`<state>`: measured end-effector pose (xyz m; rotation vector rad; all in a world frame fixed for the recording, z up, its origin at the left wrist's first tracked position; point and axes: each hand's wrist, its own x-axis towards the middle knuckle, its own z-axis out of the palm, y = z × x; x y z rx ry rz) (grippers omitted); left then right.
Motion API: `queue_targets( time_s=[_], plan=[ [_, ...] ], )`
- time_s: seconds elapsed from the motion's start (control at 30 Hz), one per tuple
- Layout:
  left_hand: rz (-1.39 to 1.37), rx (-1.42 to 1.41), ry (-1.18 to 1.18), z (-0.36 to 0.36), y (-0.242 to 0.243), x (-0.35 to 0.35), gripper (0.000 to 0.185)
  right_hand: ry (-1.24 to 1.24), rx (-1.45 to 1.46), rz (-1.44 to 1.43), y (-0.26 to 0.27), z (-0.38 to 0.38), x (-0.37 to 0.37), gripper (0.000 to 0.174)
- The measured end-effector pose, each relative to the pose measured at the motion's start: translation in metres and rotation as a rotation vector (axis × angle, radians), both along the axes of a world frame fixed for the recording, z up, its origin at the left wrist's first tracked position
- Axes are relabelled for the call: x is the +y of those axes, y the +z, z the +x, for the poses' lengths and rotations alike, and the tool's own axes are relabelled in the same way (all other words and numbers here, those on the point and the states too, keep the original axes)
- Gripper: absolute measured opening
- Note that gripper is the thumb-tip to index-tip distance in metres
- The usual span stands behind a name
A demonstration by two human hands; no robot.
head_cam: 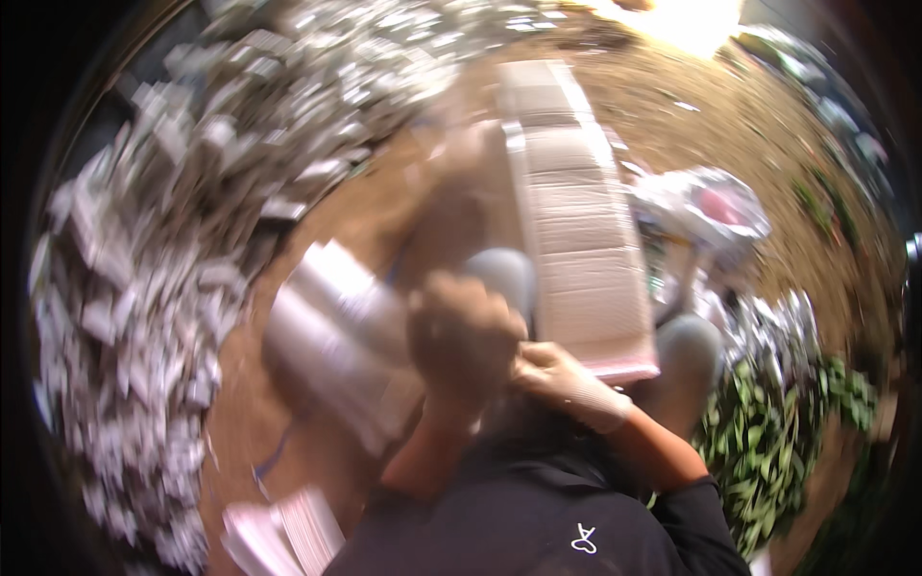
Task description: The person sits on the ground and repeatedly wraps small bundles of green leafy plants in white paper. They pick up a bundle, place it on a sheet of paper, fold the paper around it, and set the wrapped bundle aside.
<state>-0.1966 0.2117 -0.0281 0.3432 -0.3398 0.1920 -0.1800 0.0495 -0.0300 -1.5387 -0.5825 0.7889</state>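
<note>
My left hand, in a dirty glove, is raised in front of my lap and blurred by motion; its fingers look curled, and what lies inside them cannot be made out. Close against it on the right is my right hand, in a pale knit glove, fingertips bent together; I cannot tell whether it pinches something. A long stack of cardboard-like sheets or pads in clear plastic stretches away from me, its near end just beyond my right hand. Two whitish wrapped bundles lie left of my left hand.
Many pale wrapped packets are heaped along the left. Leafy green cut stems lie at the right. A clear plastic bag with something pink inside stands beyond my right knee. Pinkish folded sheets lie at lower left on the brown ground.
</note>
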Motion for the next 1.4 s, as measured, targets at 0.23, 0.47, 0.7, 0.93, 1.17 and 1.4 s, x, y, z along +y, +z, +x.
queue_targets(
  time_s=[0.23,0.47,0.7,0.93,1.17,1.4],
  plan=[
    [-0.316,-0.932,-0.981,0.01,0.027,-0.145,0.052,0.263,0.482,0.205,0.008,-0.013,-0.096,0.051],
    [-0.258,-0.835,-1.125,0.012,0.03,-0.177,0.039,0.215,0.522,0.377,-0.024,-0.011,-0.112,0.041],
    [-0.17,-0.806,-1.118,0.024,0.053,-0.199,0.034,-0.051,-0.209,0.422,0.001,-0.003,-0.157,0.032],
    [2.023,-0.418,0.11,0.067,0.014,-0.12,0.039,-1.061,-0.446,-0.932,-0.133,0.154,-0.415,0.035],
    [2.464,-0.532,0.204,0.073,-0.04,-0.114,0.076,-0.951,-0.786,-1.177,-0.268,0.183,-0.482,0.014],
    [2.329,-0.464,0.376,0.082,-0.025,-0.107,0.065,-0.661,-0.506,-1.542,-0.253,0.231,-0.464,0.03]
  ],
)
